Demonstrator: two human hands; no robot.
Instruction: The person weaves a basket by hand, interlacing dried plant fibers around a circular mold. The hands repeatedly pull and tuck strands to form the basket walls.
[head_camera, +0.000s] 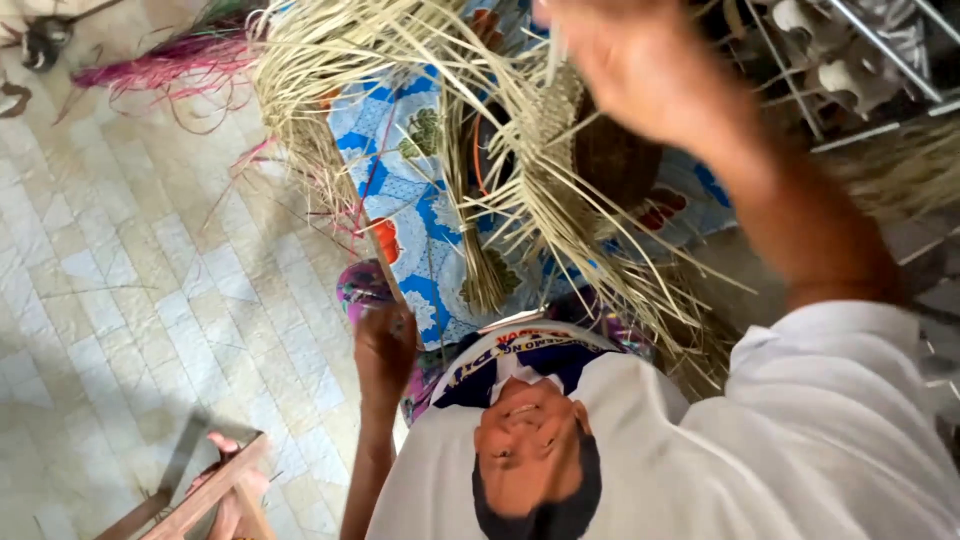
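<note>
Down on the floor (130, 280), pale tiled, person seated, white shirt (800, 430) filling the bottom right of the view. Right hand (640, 70) is raised at the top edge, motion-blurred; pale straw strands run up to its fingers (560, 30), but can't tell whether it's clamped on them or loose. Left hand (385, 345) is low, near the lap, fingers curled closed, resting on a purple cloth (360, 285); a thin strand sits right at it, can't tell if it's gripped. Weaving (555, 120) is between the two hands, just below the right one: half-woven straw piece, loose ends fanning out in all directions, wrapped partly around a dark round form (620, 160). It rests over a blue patterned cloth (400, 130) covering the lap. Tied straw bundle (480, 270) hangs down over the same cloth, just below the weaving. Pink dyed straw (170, 65) lies on the floor at top left, well apart from both hands. Wooden frame (215, 490) at bottom left, near the left forearm. Metal rack (880, 60) at top right, behind the right arm.
</note>
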